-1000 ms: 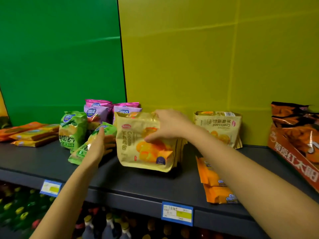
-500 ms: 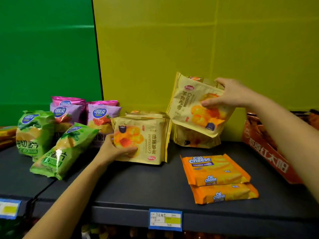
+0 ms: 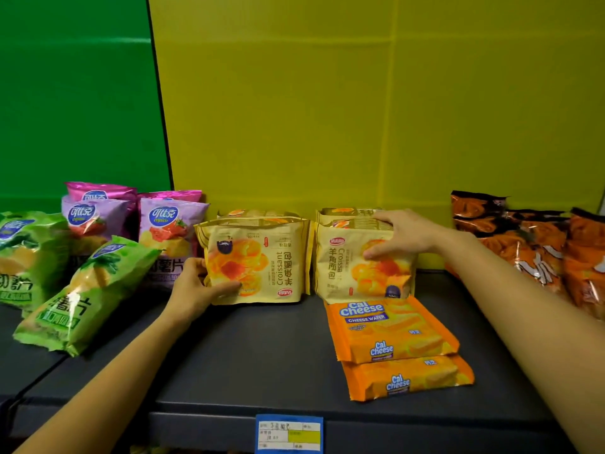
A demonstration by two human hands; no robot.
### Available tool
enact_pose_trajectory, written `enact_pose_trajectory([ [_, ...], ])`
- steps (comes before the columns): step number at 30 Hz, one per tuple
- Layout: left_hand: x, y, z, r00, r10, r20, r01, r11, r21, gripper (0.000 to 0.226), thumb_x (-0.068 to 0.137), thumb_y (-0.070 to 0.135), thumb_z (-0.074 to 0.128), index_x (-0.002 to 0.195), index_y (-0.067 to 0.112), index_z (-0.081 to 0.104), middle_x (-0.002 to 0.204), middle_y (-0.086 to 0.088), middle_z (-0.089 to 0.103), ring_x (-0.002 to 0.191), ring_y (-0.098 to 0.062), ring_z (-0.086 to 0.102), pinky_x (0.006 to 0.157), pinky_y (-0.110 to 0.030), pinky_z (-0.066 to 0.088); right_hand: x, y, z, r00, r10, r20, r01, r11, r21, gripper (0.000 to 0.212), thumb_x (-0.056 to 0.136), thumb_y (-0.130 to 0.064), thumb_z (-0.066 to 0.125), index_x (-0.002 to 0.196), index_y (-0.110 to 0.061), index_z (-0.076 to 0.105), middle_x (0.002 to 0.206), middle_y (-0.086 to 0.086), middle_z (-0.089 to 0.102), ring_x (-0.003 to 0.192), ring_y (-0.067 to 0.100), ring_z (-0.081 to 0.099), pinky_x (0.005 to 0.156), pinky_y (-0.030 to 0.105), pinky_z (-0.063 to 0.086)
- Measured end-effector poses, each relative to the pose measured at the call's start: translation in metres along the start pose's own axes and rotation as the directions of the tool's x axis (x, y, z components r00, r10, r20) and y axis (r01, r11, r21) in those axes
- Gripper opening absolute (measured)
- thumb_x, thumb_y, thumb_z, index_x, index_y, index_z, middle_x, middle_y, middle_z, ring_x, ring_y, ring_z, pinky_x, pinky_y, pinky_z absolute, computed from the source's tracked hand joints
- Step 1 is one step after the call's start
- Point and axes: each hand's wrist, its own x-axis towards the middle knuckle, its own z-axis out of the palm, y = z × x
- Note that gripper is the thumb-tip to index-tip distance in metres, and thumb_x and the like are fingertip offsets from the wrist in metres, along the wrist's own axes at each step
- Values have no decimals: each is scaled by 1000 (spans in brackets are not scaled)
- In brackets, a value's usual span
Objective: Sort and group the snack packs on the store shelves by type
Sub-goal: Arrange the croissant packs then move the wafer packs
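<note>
Two stacks of yellow croissant packs stand upright side by side at the back of the dark shelf (image 3: 262, 362). My left hand (image 3: 193, 286) grips the lower left corner of the left croissant pack (image 3: 262, 260), which is upside down. My right hand (image 3: 402, 237) holds the top of the right croissant pack (image 3: 347, 267), which rests on the shelf in front of more of its kind. Two orange Cal Cheese wafer packs (image 3: 393, 332) lie flat in front of the right stack.
Green chip bags (image 3: 88, 290) and pink-purple chip bags (image 3: 170, 227) crowd the left. Orange-black snack bags (image 3: 530, 244) stand at the right. A blue price tag (image 3: 288, 432) hangs on the shelf's front edge. Green and yellow panels back the shelf.
My right hand has brought the croissant pack down from mid-air and set it upright on the right stack. My left hand stayed on the left croissant pack.
</note>
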Motion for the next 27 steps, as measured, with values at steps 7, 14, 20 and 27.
enact_pose_trajectory([
  [7, 7, -4, 2, 999, 14, 38, -16, 998, 63, 54, 67, 17, 81, 106, 14, 43, 112, -8, 59, 104, -23, 59, 88, -40, 51, 11, 1, -3, 990, -113, 78, 138, 821, -554, 89, 75, -74, 40, 148, -26, 18, 155, 5, 24, 141, 25, 24, 114, 42, 18],
  [14, 1, 1, 7, 999, 2, 46, -7, 995, 102, 67, 70, 20, 78, 125, 8, 43, 128, -12, 57, 114, -24, 56, 97, -38, 46, 6, 4, 5, 968, -223, -119, 120, 821, -558, 94, 70, -80, 37, 144, -24, 23, 146, 5, 38, 133, 23, 35, 110, 39, 22],
  [20, -7, 4, 7, 996, 79, -40, -61, 937, 343, 63, 75, 32, 73, 126, 5, 47, 127, -10, 58, 115, -26, 56, 91, -39, 45, -18, 2, 18, 847, -270, -459, 50, 898, -437, 69, 85, -63, 32, 138, -19, 37, 141, 5, 44, 131, 24, 37, 110, 40, 23],
  [27, -42, 30, 1, 931, 335, -144, -221, 832, 509, 41, 79, 26, 69, 109, 2, 54, 107, -14, 56, 101, -31, 52, 78, -43, 44, -96, -5, 21, 920, 158, -359, -164, 986, 15, 66, 71, -78, 38, 98, -21, 60, 101, -4, 61, 95, 18, 57, 80, 34, 46],
])
